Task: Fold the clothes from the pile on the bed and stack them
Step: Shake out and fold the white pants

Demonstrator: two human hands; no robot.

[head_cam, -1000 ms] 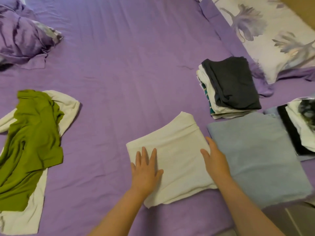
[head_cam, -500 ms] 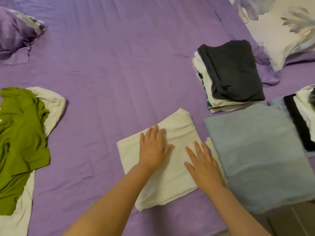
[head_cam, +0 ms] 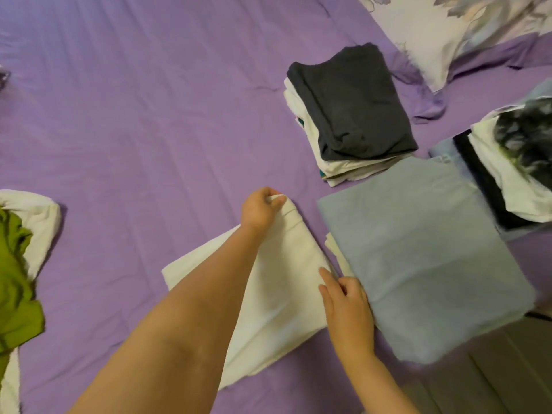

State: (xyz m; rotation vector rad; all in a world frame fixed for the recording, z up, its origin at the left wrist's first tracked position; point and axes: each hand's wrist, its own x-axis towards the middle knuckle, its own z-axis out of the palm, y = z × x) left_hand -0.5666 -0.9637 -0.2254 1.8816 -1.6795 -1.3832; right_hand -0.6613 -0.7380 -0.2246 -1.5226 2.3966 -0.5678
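The left hand (head_cam: 259,208) pinched the far corner of the folded cream garment (head_cam: 286,282) on the purple bed (head_cam: 149,115). The right hand (head_cam: 348,309) gripped its near-right edge, just beside the folded blue cloth (head_cam: 418,258).

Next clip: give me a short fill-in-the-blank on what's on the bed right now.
1. The left hand pinches the far corner of the ___ folded cloth.
2. The top garment of the far stack is dark ___.
3. The right hand rests beside the grey-___ folded piece.

Missing: white; grey; blue
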